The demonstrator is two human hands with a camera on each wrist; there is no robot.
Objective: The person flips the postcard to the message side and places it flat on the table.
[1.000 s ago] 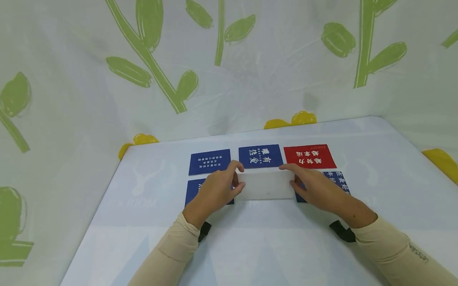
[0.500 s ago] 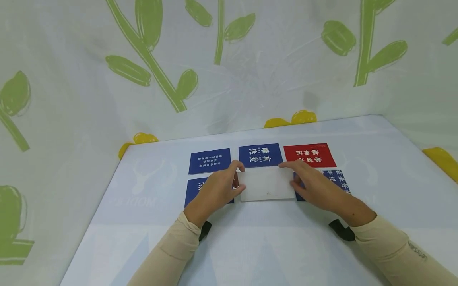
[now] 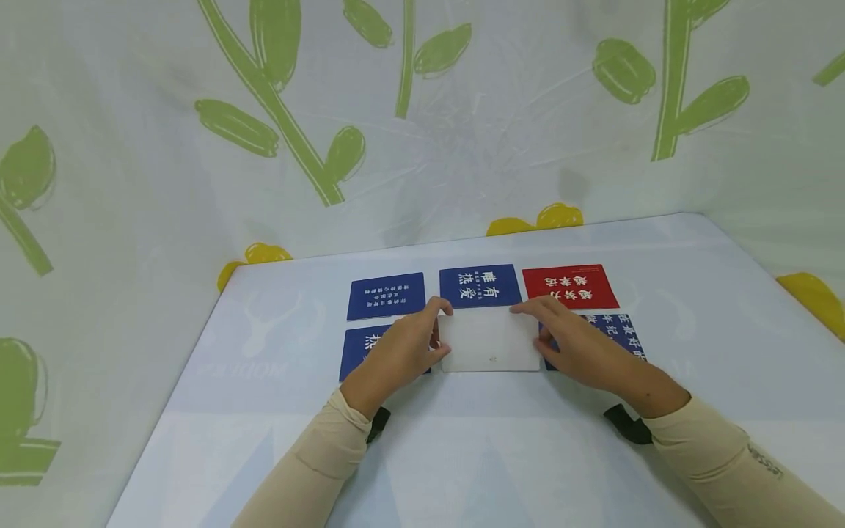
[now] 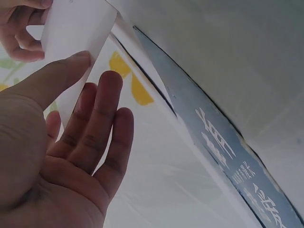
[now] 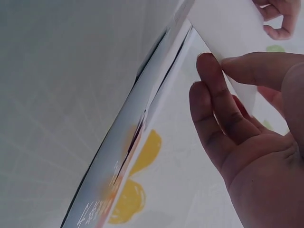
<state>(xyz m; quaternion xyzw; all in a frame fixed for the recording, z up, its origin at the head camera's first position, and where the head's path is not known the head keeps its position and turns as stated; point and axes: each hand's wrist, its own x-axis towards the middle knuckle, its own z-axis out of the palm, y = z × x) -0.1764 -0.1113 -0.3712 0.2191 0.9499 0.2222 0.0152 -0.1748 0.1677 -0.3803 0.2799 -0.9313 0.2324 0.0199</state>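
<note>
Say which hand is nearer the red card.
Right. Right hand: just in front of the red card. Left hand: farther off, at the left end of the white card.

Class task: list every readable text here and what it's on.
"唯有热爱": far-middle blue card; tiny print illegible.
"越努力 越幸运": red card, partly covered.
"最好", "年纪": near-right blue card, partly covered.
"热": near-left blue card, partly covered.
Too small or faint: far-left blue card, right sleeve, tabletop, white card's mark.

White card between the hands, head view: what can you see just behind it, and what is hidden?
Just behind the white card lies a blue card with white characters. Whatever is directly underneath is covered and cannot be seen.
</note>
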